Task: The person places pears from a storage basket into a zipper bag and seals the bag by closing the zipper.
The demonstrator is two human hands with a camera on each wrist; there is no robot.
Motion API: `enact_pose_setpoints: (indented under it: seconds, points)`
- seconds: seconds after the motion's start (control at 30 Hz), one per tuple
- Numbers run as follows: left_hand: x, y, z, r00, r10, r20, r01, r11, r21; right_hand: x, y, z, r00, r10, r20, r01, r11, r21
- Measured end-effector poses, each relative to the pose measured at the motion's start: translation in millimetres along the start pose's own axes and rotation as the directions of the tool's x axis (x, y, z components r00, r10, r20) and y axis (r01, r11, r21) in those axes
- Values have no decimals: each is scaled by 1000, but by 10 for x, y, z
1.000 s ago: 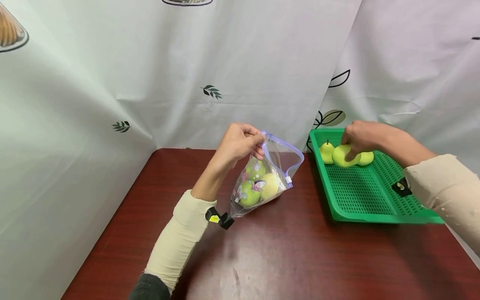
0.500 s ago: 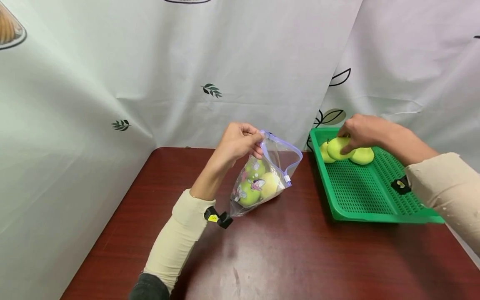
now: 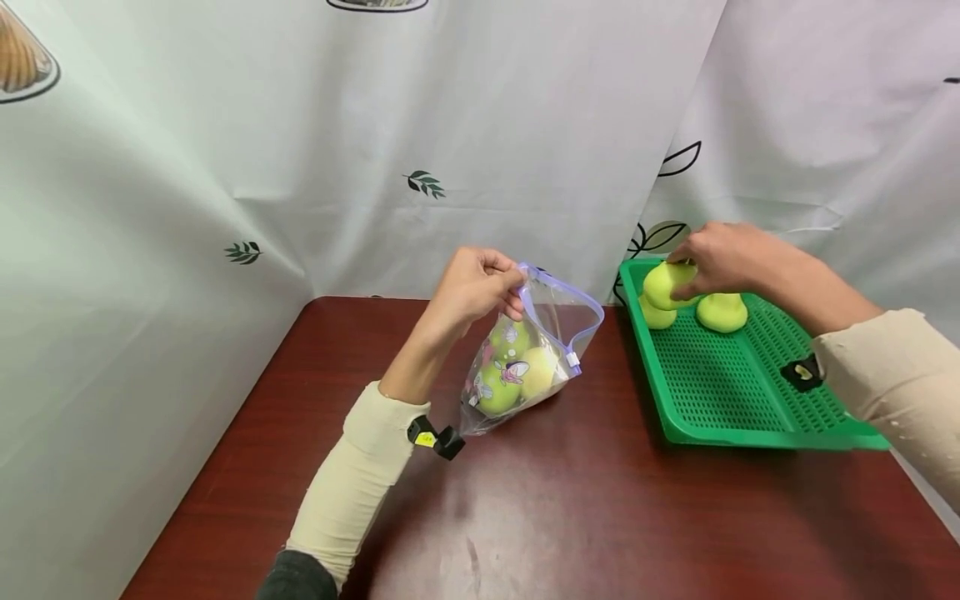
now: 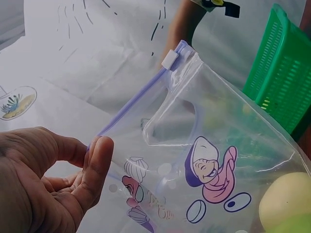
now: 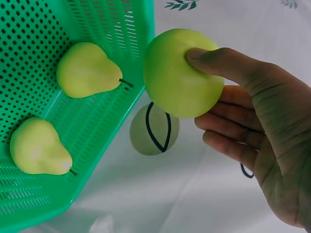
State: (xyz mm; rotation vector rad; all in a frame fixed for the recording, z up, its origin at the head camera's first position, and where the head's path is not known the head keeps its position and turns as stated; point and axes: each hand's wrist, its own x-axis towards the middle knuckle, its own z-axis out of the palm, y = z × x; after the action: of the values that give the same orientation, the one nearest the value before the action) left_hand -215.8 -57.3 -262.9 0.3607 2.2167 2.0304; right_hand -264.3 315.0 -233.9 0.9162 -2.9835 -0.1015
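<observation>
My left hand pinches the purple-edged mouth of a clear slider zip bag between thumb and fingers. The bag's mouth gapes, and a white slider sits at one end of its zip. Inside it are green fruits and a pale yellow one. My right hand grips a yellow-green pear, thumb on one side and fingers behind, its rounded end showing in the right wrist view. Two more pears, one nearer the wall and another, lie in the green basket.
The basket stands at the right on a dark red-brown table, its back end near the wall cloth. White printed cloth hangs behind and at the left of the table. A black wrist camera is strapped on the right sleeve.
My right hand has raised the pear and moved it left, over the pear in the basket's back left corner. The left hand and the bag have stayed nearly still.
</observation>
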Motion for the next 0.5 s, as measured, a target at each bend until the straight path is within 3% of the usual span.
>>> enact_pose_setpoints:
  seconds: [0.5]
  points:
    - [21,-4,18,1000,-3,0,3,1000,-9,-21,-135,-41,989,-22,-148,8,996,-94]
